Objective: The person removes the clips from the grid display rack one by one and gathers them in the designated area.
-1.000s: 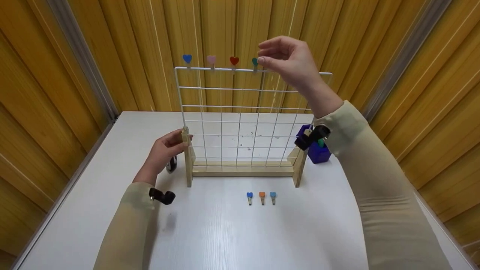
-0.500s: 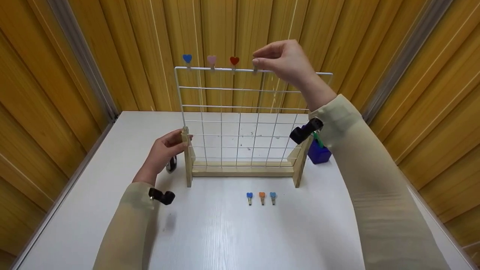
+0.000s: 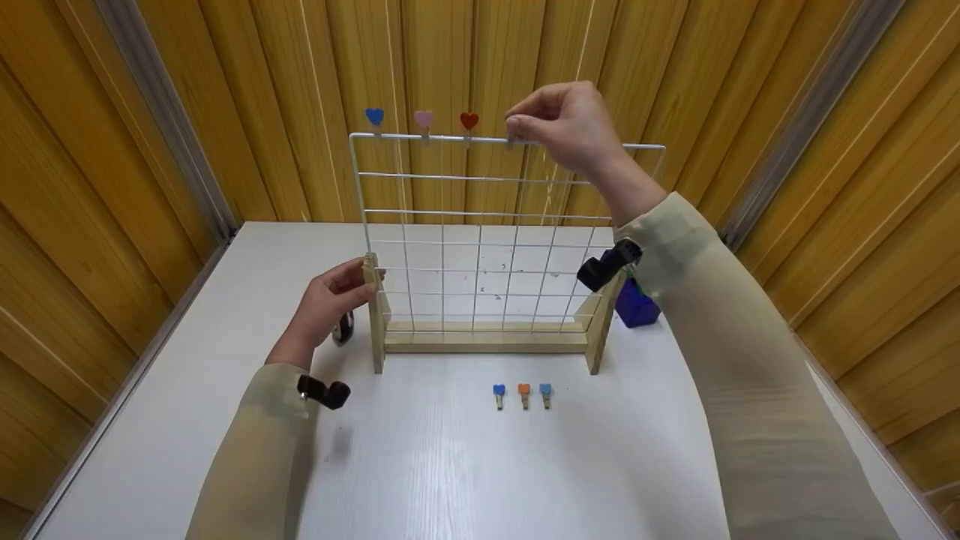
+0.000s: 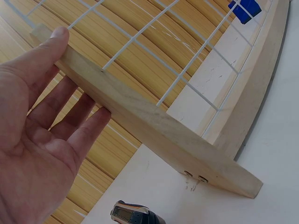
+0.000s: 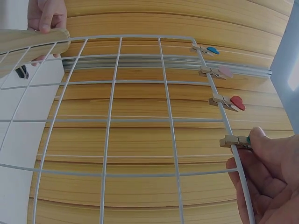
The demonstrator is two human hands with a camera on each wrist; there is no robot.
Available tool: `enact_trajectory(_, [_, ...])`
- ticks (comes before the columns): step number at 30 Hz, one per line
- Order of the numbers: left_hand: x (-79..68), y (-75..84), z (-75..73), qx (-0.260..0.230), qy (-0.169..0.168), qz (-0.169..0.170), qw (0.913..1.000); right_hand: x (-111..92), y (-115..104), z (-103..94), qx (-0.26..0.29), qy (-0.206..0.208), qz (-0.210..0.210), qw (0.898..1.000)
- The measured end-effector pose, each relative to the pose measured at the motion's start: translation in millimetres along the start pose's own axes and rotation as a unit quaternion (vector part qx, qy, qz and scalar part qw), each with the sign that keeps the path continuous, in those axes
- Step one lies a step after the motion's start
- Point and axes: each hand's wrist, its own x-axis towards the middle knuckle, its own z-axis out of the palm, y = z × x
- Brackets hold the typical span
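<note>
A white wire grid stands upright in a wooden stand. My left hand grips the stand's left post, thumb on one face and fingers on the other. At the grid's top wire, my right hand pinches a small wooden clothespin with thumb and finger; its green heart is mostly covered by the thumb. The clothespin sits on the wire. Left of it along that wire are clothespins with a red heart, a pink heart and a blue heart.
On the white table before the stand lie three clothespins, with a blue heart, an orange heart and a light blue heart. A dark blue holder stands at right. A black object lies beside the left post.
My right hand has moved slightly left and closed its thumb and finger over the green-heart clothespin on the top wire. The left hand has stayed on the post.
</note>
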Motion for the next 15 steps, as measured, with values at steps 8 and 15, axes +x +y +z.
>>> enact_trajectory(8, [0.8,1.2,0.5,-0.001,-0.003,-0.009,1.0,-0.4,2.7,0.3,0.025,0.024,-0.031,0.999])
enact_trajectory(15, [0.2,1.0,0.2,-0.007,-0.005,-0.002,1.0,-1.7,5.5,-2.6,0.053,0.04,-0.048,0.997])
